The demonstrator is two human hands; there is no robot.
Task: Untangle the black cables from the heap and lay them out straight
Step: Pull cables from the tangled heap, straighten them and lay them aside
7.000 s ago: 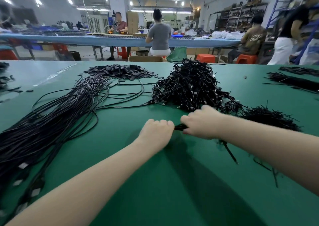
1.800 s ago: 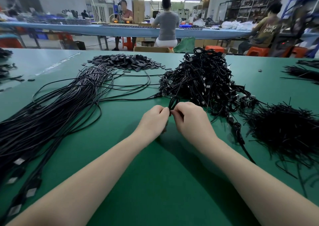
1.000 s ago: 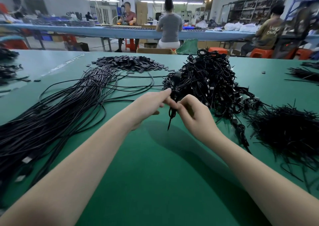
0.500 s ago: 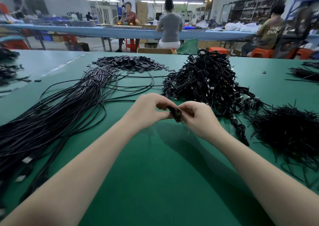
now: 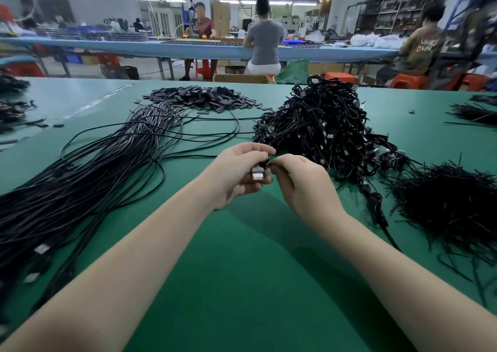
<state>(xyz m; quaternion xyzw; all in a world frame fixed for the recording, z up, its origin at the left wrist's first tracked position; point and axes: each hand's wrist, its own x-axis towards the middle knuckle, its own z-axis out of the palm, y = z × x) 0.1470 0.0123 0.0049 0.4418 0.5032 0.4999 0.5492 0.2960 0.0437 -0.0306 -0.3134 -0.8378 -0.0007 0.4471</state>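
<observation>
My left hand [image 5: 236,174] and my right hand [image 5: 301,187] met above the green felt-topped desk [image 5: 242,284], just in front of the tall tangled heap of black cables [image 5: 317,128]. Both had their fingers curled. My left hand gripped a small coiled black cable with a silver-tipped plug [image 5: 258,172], the plug end showing pale between thumb and fingers. My right hand pinched the same small bundle from the other side, its fingertips pressed against those of the left. How the cable ran inside my palms I could not tell, since the fingers hid it.

The heap sat behind and slightly right of my hands, close but not touching them. To my left, a long sheaf of straightened black cables [image 5: 88,185] lay across the desk, running from the far middle down toward the near left edge, with pale plug ends near that edge. Beyond it lay a flat pile of small dark rectangular tabs [image 5: 201,99]. To my right rested a bristly mound of thin black ties [image 5: 451,203], well apart from my right hand.
</observation>
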